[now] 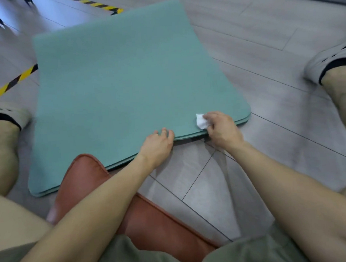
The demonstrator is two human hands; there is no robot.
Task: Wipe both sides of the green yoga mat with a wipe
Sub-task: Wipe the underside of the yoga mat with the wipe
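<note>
Green yoga mat (123,83), white wipe (201,121), yellow-black striped floor tape (14,81), reddish-brown cushion (153,220)

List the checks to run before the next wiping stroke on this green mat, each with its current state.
1. Wipe held: ok, the right hand pinches the white wipe.
2. Wipe on surface: ok, it touches the green mat by the near right corner.
3. Mat steadied: ok, the left hand rests on the near edge.
4. Mat fully unfolded: not ok, stacked layers show along the near edge.
5. Wipe clean enough: cannot tell.
6. Other side wiped: cannot tell.
</note>
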